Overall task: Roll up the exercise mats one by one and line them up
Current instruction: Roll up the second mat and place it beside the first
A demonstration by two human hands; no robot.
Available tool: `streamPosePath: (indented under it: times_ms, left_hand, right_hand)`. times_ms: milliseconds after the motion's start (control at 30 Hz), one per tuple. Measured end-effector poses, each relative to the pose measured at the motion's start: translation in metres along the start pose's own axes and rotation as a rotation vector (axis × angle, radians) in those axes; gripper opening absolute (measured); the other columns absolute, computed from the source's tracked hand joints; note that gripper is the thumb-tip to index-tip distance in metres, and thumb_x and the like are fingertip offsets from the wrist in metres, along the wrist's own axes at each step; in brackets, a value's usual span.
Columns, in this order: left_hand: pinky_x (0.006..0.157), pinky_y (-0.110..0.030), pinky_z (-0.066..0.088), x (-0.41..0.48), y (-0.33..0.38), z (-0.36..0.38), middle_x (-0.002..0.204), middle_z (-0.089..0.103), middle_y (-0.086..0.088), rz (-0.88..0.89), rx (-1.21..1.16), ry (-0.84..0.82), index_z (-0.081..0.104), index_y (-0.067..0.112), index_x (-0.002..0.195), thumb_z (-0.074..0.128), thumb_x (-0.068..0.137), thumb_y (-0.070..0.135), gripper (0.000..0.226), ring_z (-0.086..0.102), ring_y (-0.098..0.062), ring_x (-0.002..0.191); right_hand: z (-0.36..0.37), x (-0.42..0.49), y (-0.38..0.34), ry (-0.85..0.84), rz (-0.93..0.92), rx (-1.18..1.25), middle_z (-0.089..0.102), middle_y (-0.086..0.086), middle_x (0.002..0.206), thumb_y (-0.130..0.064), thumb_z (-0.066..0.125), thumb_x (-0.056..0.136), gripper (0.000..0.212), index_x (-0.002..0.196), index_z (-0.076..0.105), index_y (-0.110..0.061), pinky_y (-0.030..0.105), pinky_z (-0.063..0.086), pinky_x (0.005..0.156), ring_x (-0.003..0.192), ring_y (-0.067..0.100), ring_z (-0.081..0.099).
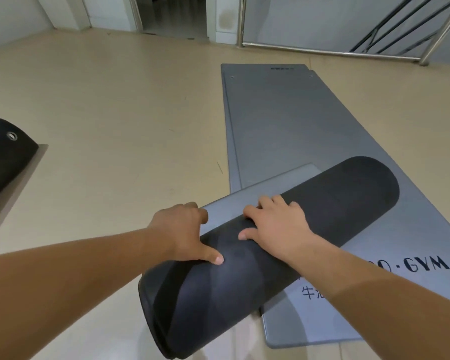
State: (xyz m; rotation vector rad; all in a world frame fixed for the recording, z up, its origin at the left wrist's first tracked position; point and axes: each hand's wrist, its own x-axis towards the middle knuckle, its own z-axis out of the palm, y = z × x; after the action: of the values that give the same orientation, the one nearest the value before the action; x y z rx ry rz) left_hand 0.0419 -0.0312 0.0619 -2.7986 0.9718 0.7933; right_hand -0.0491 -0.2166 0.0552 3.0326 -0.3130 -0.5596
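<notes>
The floor [115, 113] was smooth, pale beige and slightly glossy. White walls [309, 19] closed the room along the top of the frame, with one dark doorway [172, 14] at top centre and one steel railing [434, 35] at the upper right.

Three mats could be counted. One flat grey mat [296, 120] ran from upper centre down to the lower right, printed with dark lettering [426, 265] near its lower end. A doubled edge along its left side suggested another layer beneath, though that was uncertain. One rolled mat [335, 203], dark on the outside, lay diagonally across it in the lower centre, its grey loose end [265, 188] not yet wound in. A second roll [3, 162], also dark and with one metal eyelet [11, 135], sat at the left edge.

Two bare hands were on the rolled mat. The left hand [185, 232] gripped it, fingers curled over the far side and thumb pressed on the near face. The right hand [276, 224] lay just beside it, fingers bent over the crest and thumb spread on the dark surface.
</notes>
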Motion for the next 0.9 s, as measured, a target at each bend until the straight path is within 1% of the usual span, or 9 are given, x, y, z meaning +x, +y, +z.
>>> streamPosePath:
  times_ms: [67, 133, 200, 300, 400, 500, 633, 767, 900]
  left_hand:
    - [0.086, -0.036, 0.053, -0.013, -0.002, 0.003, 0.121, 0.058, 0.006, 0.054, 0.067, 0.122, 0.058, 0.029, 0.128, 0.064, 0.084, 0.077, 0.065, 0.058, -0.017, 0.106]
    - [0.08, -0.036, 0.05, -0.029, 0.003, 0.015, 0.116, 0.057, 0.005, 0.163, 0.109, 0.153, 0.056, 0.029, 0.124, 0.057, 0.09, 0.071, 0.054, 0.055, -0.018, 0.103]
    - [0.081, -0.037, 0.047, -0.045, 0.01, 0.032, 0.128, 0.052, 0.002, 0.196, 0.116, 0.091, 0.047, 0.029, 0.134, 0.059, 0.081, 0.077, 0.073, 0.051, -0.022, 0.113]
    - [0.114, -0.048, 0.04, -0.051, 0.014, 0.051, 0.168, 0.014, -0.008, 0.125, 0.105, -0.065, 0.006, 0.021, 0.163, 0.067, 0.073, 0.082, 0.124, 0.024, -0.034, 0.15]
    - [0.125, -0.053, 0.025, -0.044, 0.01, 0.057, 0.173, -0.004, -0.01, 0.094, 0.13, -0.057, -0.012, 0.019, 0.164, 0.07, 0.072, 0.083, 0.139, 0.007, -0.037, 0.157]
    - [0.123, -0.057, 0.026, -0.031, 0.009, 0.06, 0.171, 0.0, -0.015, 0.074, 0.171, -0.042, -0.01, 0.013, 0.163, 0.072, 0.067, 0.086, 0.146, 0.009, -0.041, 0.156]
    - [0.113, -0.055, 0.04, -0.014, 0.004, 0.057, 0.157, 0.026, -0.01, 0.056, 0.15, -0.01, 0.007, 0.015, 0.158, 0.076, 0.061, 0.083, 0.137, 0.032, -0.035, 0.141]
    - [0.102, -0.045, 0.05, 0.007, -0.02, 0.042, 0.139, 0.044, 0.002, 0.088, 0.031, -0.015, 0.025, 0.024, 0.148, 0.077, 0.053, 0.083, 0.123, 0.047, -0.021, 0.123]
    - [0.092, -0.039, 0.056, 0.028, -0.043, 0.02, 0.12, 0.054, 0.013, 0.083, -0.105, -0.091, 0.036, 0.034, 0.137, 0.079, 0.041, 0.084, 0.117, 0.057, -0.017, 0.106]
  right_hand:
    - [-0.001, 0.016, -0.012, 0.068, 0.025, -0.066, 0.043, 0.007, 0.133, -0.067, 0.044, 0.1, 0.05, 0.133, 0.053, -0.03, 0.046, 0.041, 0.092, 0.122, 0.03, 0.042]
    - [-0.007, 0.033, -0.02, 0.065, 0.072, -0.049, 0.045, 0.006, 0.13, -0.069, 0.047, 0.098, 0.053, 0.132, 0.056, -0.029, 0.043, 0.038, 0.083, 0.119, 0.029, 0.044]
    - [-0.013, 0.049, -0.027, 0.033, 0.111, -0.036, 0.051, 0.006, 0.125, -0.071, 0.049, 0.096, 0.055, 0.13, 0.058, -0.029, 0.042, 0.038, 0.079, 0.118, 0.029, 0.048]
    - [-0.011, 0.063, -0.035, 0.043, 0.126, -0.075, 0.055, 0.006, 0.114, -0.069, 0.047, 0.098, 0.053, 0.127, 0.062, -0.026, 0.04, 0.041, 0.077, 0.111, 0.029, 0.051]
    - [-0.011, 0.06, -0.039, 0.085, 0.095, -0.06, 0.06, 0.005, 0.11, -0.069, 0.043, 0.1, 0.052, 0.12, 0.063, -0.024, 0.039, 0.041, 0.074, 0.107, 0.028, 0.055]
    - [-0.007, 0.045, -0.035, 0.09, 0.026, 0.146, 0.064, 0.0, 0.11, -0.068, 0.044, 0.099, 0.047, 0.111, 0.062, -0.027, 0.038, 0.044, 0.08, 0.108, 0.025, 0.058]
    - [0.005, 0.022, -0.015, 0.197, -0.011, 0.111, 0.048, -0.003, 0.127, -0.079, 0.041, 0.091, 0.064, 0.133, 0.058, -0.034, 0.039, 0.045, 0.099, 0.121, 0.02, 0.045]
    - [0.029, 0.012, 0.01, 0.379, 0.105, 0.084, 0.043, -0.005, 0.117, -0.089, 0.036, 0.082, 0.08, 0.138, 0.058, -0.036, 0.037, 0.051, 0.087, 0.109, 0.018, 0.044]
    - [0.058, 0.013, 0.007, 0.455, 0.268, 0.416, 0.031, -0.004, 0.105, -0.083, 0.039, 0.087, 0.079, 0.152, 0.046, -0.038, 0.033, 0.052, 0.079, 0.096, 0.016, 0.037]
